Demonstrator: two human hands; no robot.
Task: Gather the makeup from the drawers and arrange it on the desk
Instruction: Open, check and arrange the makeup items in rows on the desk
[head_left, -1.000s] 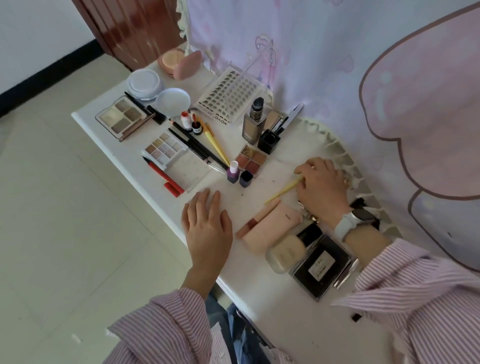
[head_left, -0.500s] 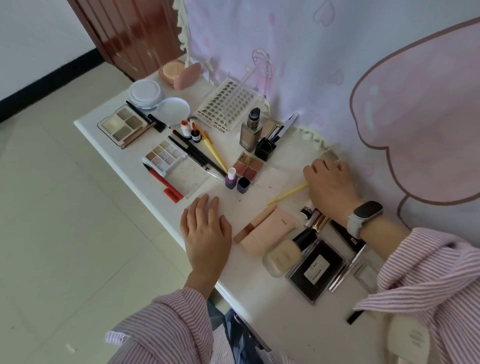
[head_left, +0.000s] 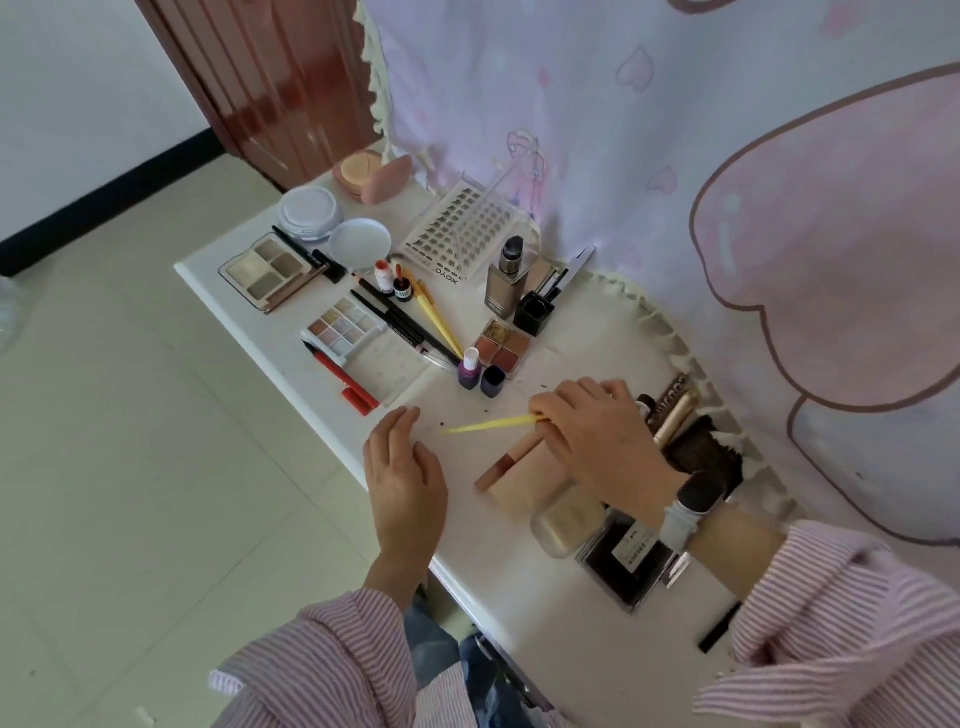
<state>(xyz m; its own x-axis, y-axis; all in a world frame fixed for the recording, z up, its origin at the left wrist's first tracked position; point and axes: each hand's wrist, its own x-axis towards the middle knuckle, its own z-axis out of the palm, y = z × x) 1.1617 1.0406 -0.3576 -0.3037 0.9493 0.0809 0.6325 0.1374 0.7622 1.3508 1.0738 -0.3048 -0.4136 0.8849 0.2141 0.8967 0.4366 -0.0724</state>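
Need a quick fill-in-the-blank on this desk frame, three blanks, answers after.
1. The right hand pinches a thin ____ pencil.
2. The left hand rests flat on the ____.
3. The purple bottle has a ____ cap.
4. The foundation bottle stands ____.

Missing words: yellow; desk; white; upright

A home bedroom or dressing corner is shown: a white desk (head_left: 545, 597) is set against a pink cartoon-printed fabric hanging (head_left: 675, 156), with a pale tiled floor (head_left: 130, 467) on the left and a dark wooden door (head_left: 270, 78) at the far side.
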